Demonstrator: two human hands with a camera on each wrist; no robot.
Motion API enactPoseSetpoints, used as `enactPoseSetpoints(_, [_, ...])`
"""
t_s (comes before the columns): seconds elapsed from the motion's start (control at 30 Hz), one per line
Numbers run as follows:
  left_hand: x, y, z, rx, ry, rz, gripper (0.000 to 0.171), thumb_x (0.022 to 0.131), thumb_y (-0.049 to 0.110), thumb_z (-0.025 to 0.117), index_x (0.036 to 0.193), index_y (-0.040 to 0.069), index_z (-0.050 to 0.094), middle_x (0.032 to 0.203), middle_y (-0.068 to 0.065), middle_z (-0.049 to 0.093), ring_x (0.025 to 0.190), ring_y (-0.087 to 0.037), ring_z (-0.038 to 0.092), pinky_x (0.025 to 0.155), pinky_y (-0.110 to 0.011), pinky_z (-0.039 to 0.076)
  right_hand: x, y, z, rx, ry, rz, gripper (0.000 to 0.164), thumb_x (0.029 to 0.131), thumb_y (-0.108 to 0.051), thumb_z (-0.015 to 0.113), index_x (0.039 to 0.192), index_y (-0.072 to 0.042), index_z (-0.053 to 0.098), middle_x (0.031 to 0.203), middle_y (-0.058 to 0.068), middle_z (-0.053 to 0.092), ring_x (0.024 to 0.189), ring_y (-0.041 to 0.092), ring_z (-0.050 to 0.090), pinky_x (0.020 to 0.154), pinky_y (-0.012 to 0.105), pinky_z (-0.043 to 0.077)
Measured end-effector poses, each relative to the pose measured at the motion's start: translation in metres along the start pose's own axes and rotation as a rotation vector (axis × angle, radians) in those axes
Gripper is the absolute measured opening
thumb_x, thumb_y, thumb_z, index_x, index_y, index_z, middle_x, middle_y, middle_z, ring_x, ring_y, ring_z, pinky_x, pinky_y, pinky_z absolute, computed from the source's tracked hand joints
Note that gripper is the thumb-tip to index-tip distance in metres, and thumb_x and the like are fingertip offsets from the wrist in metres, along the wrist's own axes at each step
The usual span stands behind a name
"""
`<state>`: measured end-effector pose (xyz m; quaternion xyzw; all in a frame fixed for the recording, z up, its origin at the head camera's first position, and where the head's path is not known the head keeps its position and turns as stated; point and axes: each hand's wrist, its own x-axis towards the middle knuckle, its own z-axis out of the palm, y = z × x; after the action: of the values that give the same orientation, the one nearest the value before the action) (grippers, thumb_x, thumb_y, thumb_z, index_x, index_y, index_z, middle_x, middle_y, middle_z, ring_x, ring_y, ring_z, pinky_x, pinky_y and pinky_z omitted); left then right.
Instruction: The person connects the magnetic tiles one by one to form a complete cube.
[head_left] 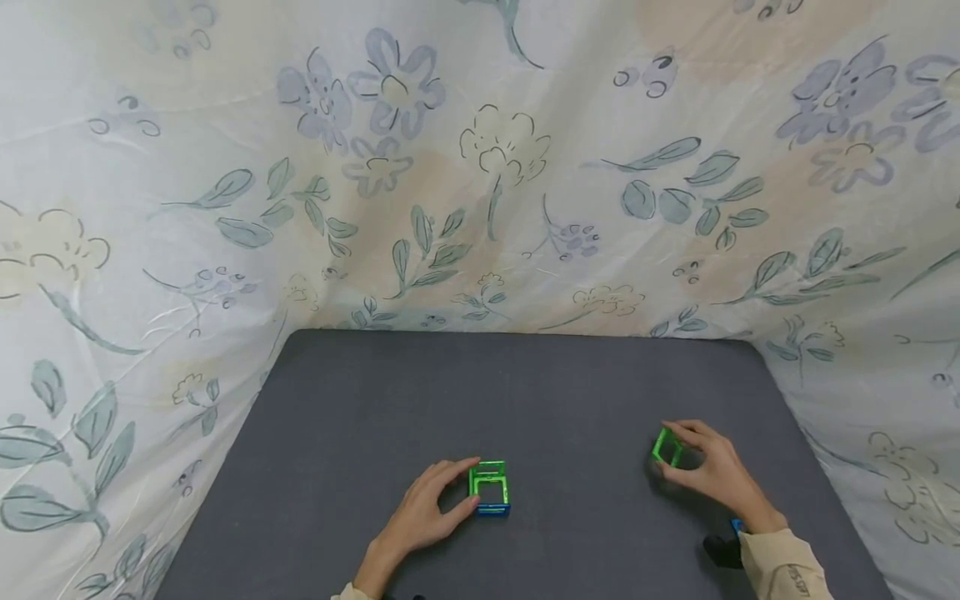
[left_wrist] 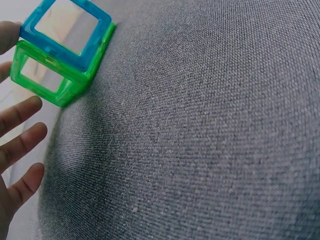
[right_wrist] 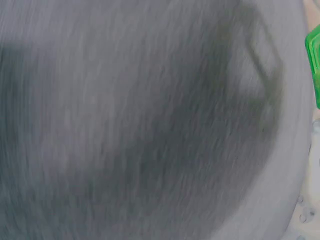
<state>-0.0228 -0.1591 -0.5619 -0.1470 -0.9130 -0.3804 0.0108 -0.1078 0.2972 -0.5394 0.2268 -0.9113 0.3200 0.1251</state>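
Observation:
On the grey tabletop stands a small box-like frame of magnetic tiles (head_left: 492,478), green at the sides and back, with a blue tile (left_wrist: 82,62) along the near edge. My left hand (head_left: 426,510) pinches it at its left side, thumb at the near corner and index finger at the far one; the other fingers are spread in the left wrist view. Off to the right, my right hand (head_left: 712,469) holds green magnetic tiles (head_left: 666,447) between thumb and fingers, raised over the table. Only an edge of the green tiles (right_wrist: 314,67) shows in the right wrist view.
The grey table (head_left: 555,400) has a floral cloth (head_left: 510,167) hanging behind it and along its sides. Beside the right wrist is a bit of something blue (head_left: 737,525), mostly hidden by the sleeve, and a dark object (head_left: 722,551).

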Motion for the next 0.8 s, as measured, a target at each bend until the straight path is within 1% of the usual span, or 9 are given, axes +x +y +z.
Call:
enactPoseSetpoints(0.07, [0.0, 0.0, 0.0, 0.003, 0.001, 0.001, 0.05, 0.096, 0.038, 0.071, 0.143, 0.03, 0.059, 0.121, 0.011, 0.068, 0.103, -0.006, 0.06, 0.088, -0.034, 0.052, 0.002, -0.005, 0.006, 0.031, 0.036, -0.068, 0.083, 0.06, 0.003, 0.094, 0.135, 0.009, 0.06, 0.108, 0.014, 0.067, 0.091, 0.023, 0.067, 0.079, 0.022, 0.057])
enactPoseSetpoints(0.13, [0.0, -0.001, 0.0, 0.003, 0.003, 0.004, 0.05, 0.096, 0.038, 0.071, 0.143, 0.029, 0.059, 0.121, 0.011, 0.068, 0.103, -0.007, 0.061, 0.088, -0.034, 0.052, 0.003, -0.012, 0.013, 0.079, 0.053, -0.113, 0.086, 0.059, 0.008, 0.093, 0.138, 0.009, 0.058, 0.108, 0.014, 0.067, 0.096, 0.015, 0.067, 0.084, 0.014, 0.054])
enactPoseSetpoints(0.2, [0.0, -0.001, 0.0, 0.002, 0.004, 0.007, 0.05, 0.096, 0.038, 0.071, 0.143, 0.028, 0.06, 0.121, 0.011, 0.068, 0.104, -0.008, 0.061, 0.088, -0.034, 0.052, 0.004, -0.021, 0.02, 0.122, 0.054, -0.138, 0.083, 0.06, 0.008, 0.092, 0.137, 0.006, 0.061, 0.11, 0.013, 0.067, 0.101, 0.008, 0.065, 0.088, 0.01, 0.05])
enactPoseSetpoints(0.33, [0.0, 0.0, 0.0, 0.002, 0.001, 0.008, 0.05, 0.096, 0.04, 0.071, 0.143, 0.028, 0.059, 0.122, 0.011, 0.068, 0.105, -0.009, 0.062, 0.089, -0.035, 0.052, 0.005, -0.041, 0.038, 0.199, 0.044, -0.146, 0.074, 0.064, 0.006, 0.092, 0.133, -0.004, 0.067, 0.115, 0.01, 0.069, 0.107, 0.006, 0.064, 0.09, 0.012, 0.05])
enactPoseSetpoints(0.4, [0.0, 0.0, 0.0, 0.002, 0.0, 0.008, 0.05, 0.096, 0.043, 0.069, 0.143, 0.029, 0.059, 0.122, 0.011, 0.068, 0.105, -0.009, 0.062, 0.089, -0.035, 0.053, 0.006, -0.052, 0.05, 0.231, 0.035, -0.148, 0.073, 0.065, 0.005, 0.091, 0.133, -0.007, 0.068, 0.116, 0.01, 0.07, 0.108, 0.009, 0.065, 0.091, 0.014, 0.051])
enactPoseSetpoints(0.47, [0.0, 0.0, 0.0, 0.0, -0.001, 0.005, 0.05, 0.097, 0.045, 0.068, 0.143, 0.029, 0.059, 0.122, 0.011, 0.068, 0.106, -0.009, 0.062, 0.09, -0.035, 0.053, 0.008, -0.063, 0.06, 0.264, 0.017, -0.161, 0.074, 0.066, 0.004, 0.091, 0.134, -0.009, 0.067, 0.118, 0.01, 0.069, 0.109, 0.013, 0.066, 0.091, 0.019, 0.054])
enactPoseSetpoints(0.6, [0.0, -0.001, 0.0, -0.002, -0.001, 0.004, 0.05, 0.097, 0.043, 0.069, 0.143, 0.029, 0.059, 0.122, 0.011, 0.068, 0.105, -0.008, 0.061, 0.09, -0.034, 0.053, 0.011, -0.082, 0.077, 0.313, -0.02, -0.208, 0.074, 0.067, 0.001, 0.092, 0.136, -0.008, 0.065, 0.121, 0.013, 0.069, 0.111, 0.02, 0.068, 0.09, 0.029, 0.058])
enactPoseSetpoints(0.7, [0.0, -0.001, 0.0, -0.006, -0.006, 0.003, 0.05, 0.096, 0.039, 0.07, 0.144, 0.029, 0.059, 0.122, 0.01, 0.068, 0.104, -0.008, 0.061, 0.089, -0.034, 0.053, 0.013, -0.094, 0.086, 0.345, -0.048, -0.218, 0.073, 0.068, -0.001, 0.093, 0.135, -0.006, 0.065, 0.121, 0.015, 0.069, 0.11, 0.023, 0.068, 0.092, 0.027, 0.057])
enactPoseSetpoints(0.8, [0.001, 0.0, -0.001, -0.012, -0.011, 0.002, 0.05, 0.096, 0.038, 0.071, 0.144, 0.029, 0.059, 0.122, 0.01, 0.068, 0.104, -0.008, 0.061, 0.09, -0.034, 0.053, 0.014, -0.103, 0.095, 0.37, -0.081, -0.2, 0.071, 0.069, -0.002, 0.092, 0.135, -0.007, 0.066, 0.121, 0.015, 0.07, 0.11, 0.025, 0.069, 0.093, 0.027, 0.057])
